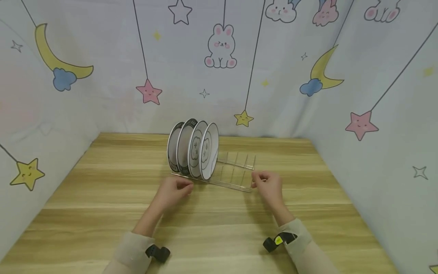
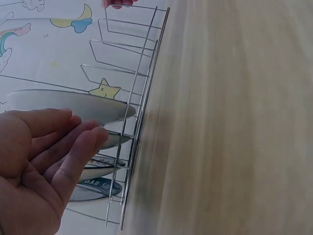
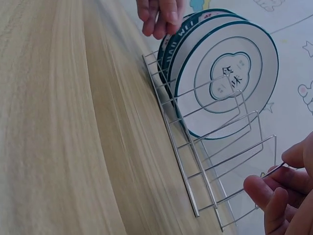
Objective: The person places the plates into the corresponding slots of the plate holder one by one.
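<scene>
Several round plates stand on edge, side by side, in the left half of a thin metal wire dish rack. The right wrist view shows the front plate as white with a dark green rim and a printed centre. My right hand pinches an end wire of the rack between thumb and fingers. My left hand is in front of the rack's left end, near the plates. Its fingers are loosely bent, and nothing lies between them and the thumb in the left wrist view.
Wire slots on the rack's right half hold no plates. The rack sits on a wood-grain table. Behind it hangs a pale curtain printed with stars, moons and rabbits, and similar cloth flanks both sides.
</scene>
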`<state>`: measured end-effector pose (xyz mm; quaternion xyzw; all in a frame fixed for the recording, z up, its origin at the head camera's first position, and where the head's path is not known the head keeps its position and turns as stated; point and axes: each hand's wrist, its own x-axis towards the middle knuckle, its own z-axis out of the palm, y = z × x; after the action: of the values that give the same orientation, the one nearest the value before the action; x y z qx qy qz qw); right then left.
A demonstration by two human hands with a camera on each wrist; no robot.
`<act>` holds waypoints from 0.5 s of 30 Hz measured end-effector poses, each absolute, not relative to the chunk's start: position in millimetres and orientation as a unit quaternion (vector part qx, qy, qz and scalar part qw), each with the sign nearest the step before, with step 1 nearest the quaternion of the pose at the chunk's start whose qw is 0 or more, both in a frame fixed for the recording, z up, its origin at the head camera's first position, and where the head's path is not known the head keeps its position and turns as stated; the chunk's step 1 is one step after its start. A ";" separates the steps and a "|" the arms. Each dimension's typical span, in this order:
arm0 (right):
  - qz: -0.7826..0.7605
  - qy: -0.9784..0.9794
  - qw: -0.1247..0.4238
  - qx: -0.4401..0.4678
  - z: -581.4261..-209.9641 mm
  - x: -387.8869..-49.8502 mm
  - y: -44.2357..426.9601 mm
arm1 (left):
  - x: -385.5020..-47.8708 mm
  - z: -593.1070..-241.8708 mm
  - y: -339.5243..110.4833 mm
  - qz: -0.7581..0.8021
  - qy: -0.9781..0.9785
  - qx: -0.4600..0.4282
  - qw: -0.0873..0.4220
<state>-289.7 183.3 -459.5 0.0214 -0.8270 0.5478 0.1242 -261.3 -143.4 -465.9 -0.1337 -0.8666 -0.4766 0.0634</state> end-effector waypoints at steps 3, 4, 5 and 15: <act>0.552 -0.824 0.124 0.027 -460.2 -286.8 178.9 | -258.3 -465.5 -136.2 -0.482 -0.864 -0.131 0.069; 0.554 -0.823 0.121 0.027 -460.2 -285.9 177.3 | -257.3 -465.1 -134.0 -0.485 -0.862 -0.130 0.071; 0.556 -0.822 0.119 0.026 -460.1 -284.9 175.7 | -256.7 -464.9 -131.7 -0.491 -0.859 -0.128 0.072; 0.563 -0.818 0.108 0.040 -460.8 -279.1 163.6 | -251.9 -461.3 -111.4 -0.553 -0.818 -0.128 0.089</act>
<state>-279.1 163.6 -460.8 0.0403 -0.8185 0.5628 0.1079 -251.9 -111.4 -461.3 -0.1280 -0.8182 -0.5535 0.0888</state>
